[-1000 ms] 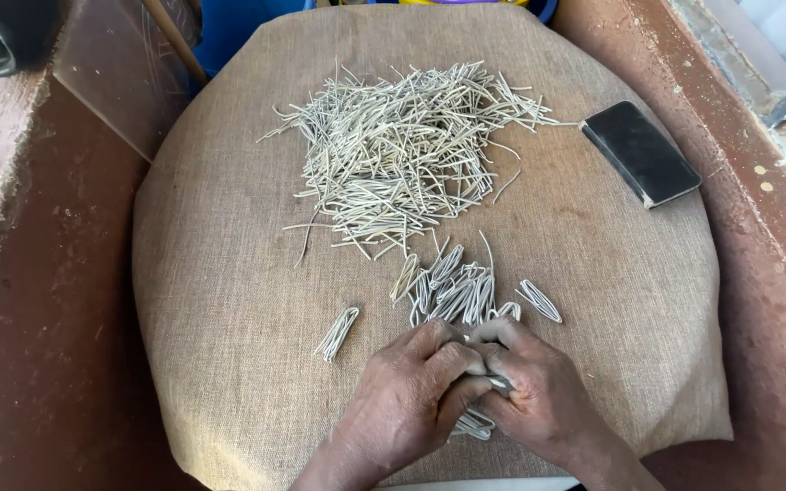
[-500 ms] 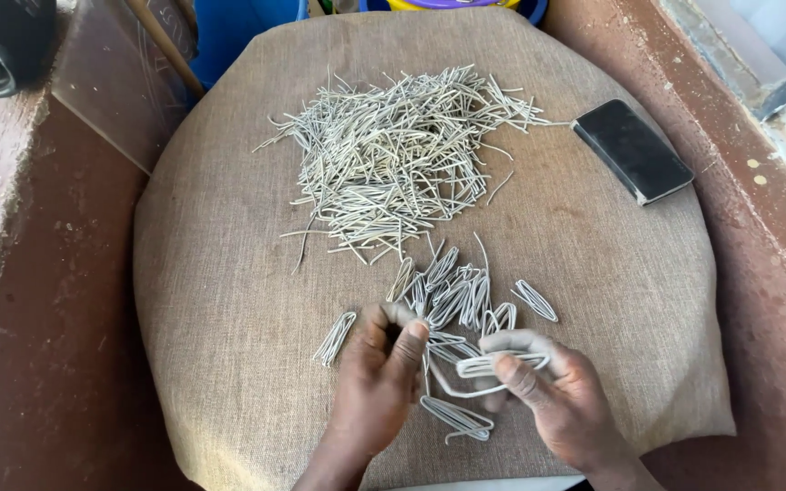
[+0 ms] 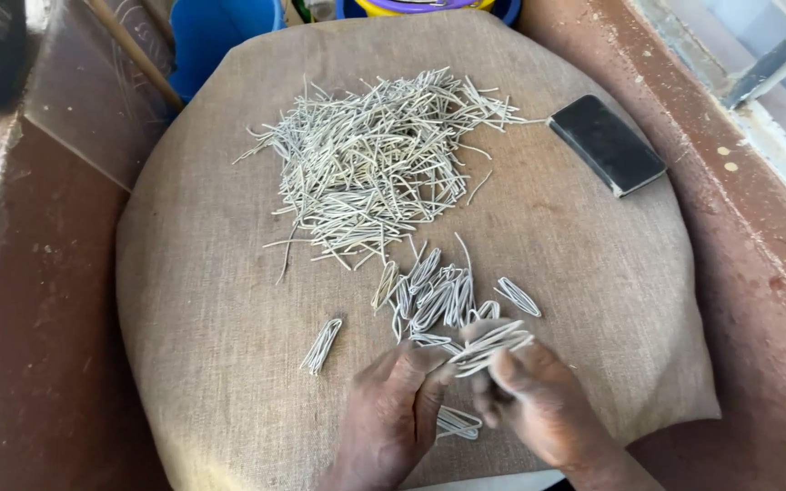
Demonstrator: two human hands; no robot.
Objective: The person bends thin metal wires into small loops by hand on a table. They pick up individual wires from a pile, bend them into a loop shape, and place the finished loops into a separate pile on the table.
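A small bundle of pale, bent wire-like strips (image 3: 491, 345) sits pinched between both hands, just below the cluster of folded pale strips (image 3: 434, 295) lying on the brown burlap-covered round cushion (image 3: 211, 300). The right hand (image 3: 539, 405) has its fingers (image 3: 507, 368) closed narrowly on the bundle's lower side; the left hand (image 3: 393, 409) meets the bundle's left end with thumb and fingertips, closed on it. Above the cluster spreads a large heap of straight pale strips (image 3: 379, 159). A black rectangular block (image 3: 607, 144) lies right of that heap.
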